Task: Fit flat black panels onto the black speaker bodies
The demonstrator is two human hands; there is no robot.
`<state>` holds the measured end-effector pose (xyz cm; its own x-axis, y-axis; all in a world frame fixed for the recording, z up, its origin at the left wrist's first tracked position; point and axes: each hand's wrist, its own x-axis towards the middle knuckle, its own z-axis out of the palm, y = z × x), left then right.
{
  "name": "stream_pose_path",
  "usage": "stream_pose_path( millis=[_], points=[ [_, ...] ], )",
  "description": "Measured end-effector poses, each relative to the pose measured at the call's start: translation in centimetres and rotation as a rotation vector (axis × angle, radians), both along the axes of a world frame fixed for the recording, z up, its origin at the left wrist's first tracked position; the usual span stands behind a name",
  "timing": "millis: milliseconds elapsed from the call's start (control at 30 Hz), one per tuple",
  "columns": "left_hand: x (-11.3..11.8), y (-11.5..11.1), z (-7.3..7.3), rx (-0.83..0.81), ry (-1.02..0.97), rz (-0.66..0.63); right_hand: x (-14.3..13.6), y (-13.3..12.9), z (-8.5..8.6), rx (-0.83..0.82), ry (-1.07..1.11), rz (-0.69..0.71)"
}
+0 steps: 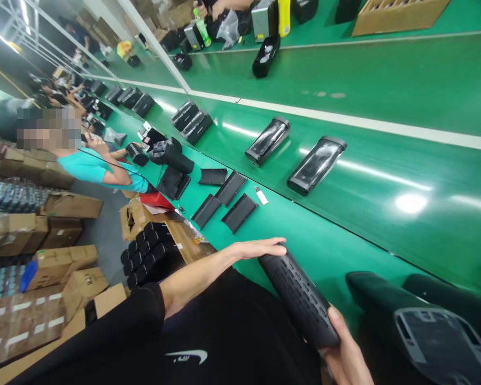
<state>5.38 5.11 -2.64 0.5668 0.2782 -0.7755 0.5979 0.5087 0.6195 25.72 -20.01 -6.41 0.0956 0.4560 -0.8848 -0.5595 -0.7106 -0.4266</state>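
Black perforated speaker grille [299, 299] sits nearest, held at the near edge of the green bench [304, 235], slanting from far-left to near-right. Right hand [344, 353] grips its near end, thumb laid on top, other fingers wrapped under and mostly hidden. Left hand [256, 248] lies flat across its far end, fingers straight and together, palm down, pressing or steadying, not clenched.

Judgement: part is in hand and being positioned or checked, not yet mated to anything. Next move would call for a firm two-handed hold and alignment of the long edge before seating.

Dark fixture with a grey-framed recess [436, 331] lies just right of the grille, near corner. Four flat black panels [224, 200] lie left and farther out on the bench. Beyond the bench edge, on the green conveyor belt [385, 160], two wrapped speaker bodies [296, 152] lie side by side, more units farther left. Stack of black cylinders [144, 254] stands in a carton at the near left. A co-worker in a teal shirt [92, 166] works at far left; their hands are well apart from the grille.
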Motion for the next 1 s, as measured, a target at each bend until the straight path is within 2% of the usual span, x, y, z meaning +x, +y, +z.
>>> stream_pose_path(
  millis=[67, 200, 300, 433, 600, 800, 933, 1000],
  points=[
    [-0.1, 0.5, -0.3, 0.017, -0.048, 0.017, -0.4, 0.5, 0.2, 0.037, 0.004, -0.018],
    [0.3, 0.7, 0.0, 0.119, -0.102, 0.06, -1.1, 0.9, 0.8, 0.043, -0.069, -0.153],
    [0.5, 0.7, 0.5, 0.158, -0.091, 0.055, -1.2, 0.7, 0.3, 0.045, -0.105, -0.225],
    [-0.2, 0.9, 0.9, 0.068, -0.195, 0.008, -0.9, 0.3, -0.9, 0.061, -0.013, -0.253],
    [-1.1, 0.5, 0.8, 0.105, -0.241, 0.118, -1.9, 1.0, -1.1, 0.06, 0.047, -0.32],
    [-1.9, 0.8, 0.5, 0.135, -0.255, 0.211, -3.3, 2.6, -0.1, 0.085, 0.09, -0.315],
    [-1.9, 2.5, 0.3, 0.205, -0.308, 0.273, -3.8, 3.6, -0.1, 0.208, 0.139, -0.294],
    [-1.6, 3.8, 0.3, 0.244, -0.292, 0.259, -4.1, 3.8, -0.5, 0.206, 0.142, -0.238]
  ],
)
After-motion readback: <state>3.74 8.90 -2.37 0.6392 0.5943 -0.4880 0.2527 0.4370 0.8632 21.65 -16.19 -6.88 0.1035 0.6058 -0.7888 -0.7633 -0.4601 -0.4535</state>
